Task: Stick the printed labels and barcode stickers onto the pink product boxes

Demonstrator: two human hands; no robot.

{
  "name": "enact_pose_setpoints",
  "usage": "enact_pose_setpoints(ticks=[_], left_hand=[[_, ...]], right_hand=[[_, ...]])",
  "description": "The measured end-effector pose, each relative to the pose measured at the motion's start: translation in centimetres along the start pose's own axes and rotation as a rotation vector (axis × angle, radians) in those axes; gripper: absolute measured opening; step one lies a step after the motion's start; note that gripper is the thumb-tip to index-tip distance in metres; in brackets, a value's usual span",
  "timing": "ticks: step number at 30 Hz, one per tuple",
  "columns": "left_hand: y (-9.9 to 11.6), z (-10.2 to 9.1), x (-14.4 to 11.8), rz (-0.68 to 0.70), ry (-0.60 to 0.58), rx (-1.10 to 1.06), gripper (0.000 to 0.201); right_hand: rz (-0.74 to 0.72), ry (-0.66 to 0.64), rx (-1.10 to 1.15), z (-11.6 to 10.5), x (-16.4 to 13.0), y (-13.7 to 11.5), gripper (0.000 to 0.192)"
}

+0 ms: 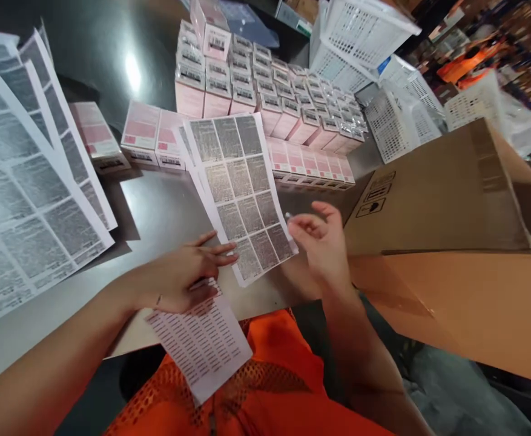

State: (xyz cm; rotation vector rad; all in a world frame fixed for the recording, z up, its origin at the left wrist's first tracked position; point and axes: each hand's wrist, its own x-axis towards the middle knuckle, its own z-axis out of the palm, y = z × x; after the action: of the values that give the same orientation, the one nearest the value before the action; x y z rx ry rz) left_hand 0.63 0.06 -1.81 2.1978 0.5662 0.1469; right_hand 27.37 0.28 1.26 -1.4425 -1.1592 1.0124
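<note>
Evidently label work: the left hand [186, 275] grips the small-print label sheet [211, 348] under its thumb, fingertips resting on the left edge of the twelve-panel printed sheet [238, 188]. That one sits mid-table, another sheet partly beneath, far end overlapping the pink-and-white cartons [269, 115]. Right hand [326, 242] is pinched by the printed sheet's right edge, apparently on a small pale piece [289, 216], likely a label; too small to confirm.

To do it well, I'd keep the left fingertips pressing the printed sheet flat, hold the piece by its very edge, square it up before contact, then smooth outward. The small-print sheet overhangs the table [156, 218], so it could flop or crease.

Writing: repeated short lines on the small-print sheet, dense text per panel, barcodes on cartons, all unreadable. Cardboard box [433, 188] shows an umbrella pictogram [369, 208]. No legible brand.
</note>
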Motion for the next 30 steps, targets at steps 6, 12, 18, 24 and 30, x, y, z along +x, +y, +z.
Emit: enact_pose_setpoints(ticks=[6,12,18,24,30], left_hand=[[-0.4,0.3,-0.2,-0.004,-0.012,0.029,0.018],[-0.5,0.3,0.0,-0.01,-0.013,0.03,0.017],[-0.6,0.4,0.0,0.008,0.018,0.02,0.017],[-0.9,0.8,-0.1,0.029,0.08,-0.053,0.016],[-1.3,1.1,0.0,0.031,0.061,0.01,0.017]], right_hand=[[0.385,-0.19,-0.027,0.1,-6.0,2.5,0.06],[0.41,-0.241,-0.134,0.6,-6.4,3.0,0.051],[0.424,-0.288,-0.234,0.6,-6.3,2.7,0.044],[0.423,-0.308,-0.252,0.9,-6.1,2.5,0.041],[0.447,-0.323,-0.289,1.0,-5.9,2.7,0.04]])
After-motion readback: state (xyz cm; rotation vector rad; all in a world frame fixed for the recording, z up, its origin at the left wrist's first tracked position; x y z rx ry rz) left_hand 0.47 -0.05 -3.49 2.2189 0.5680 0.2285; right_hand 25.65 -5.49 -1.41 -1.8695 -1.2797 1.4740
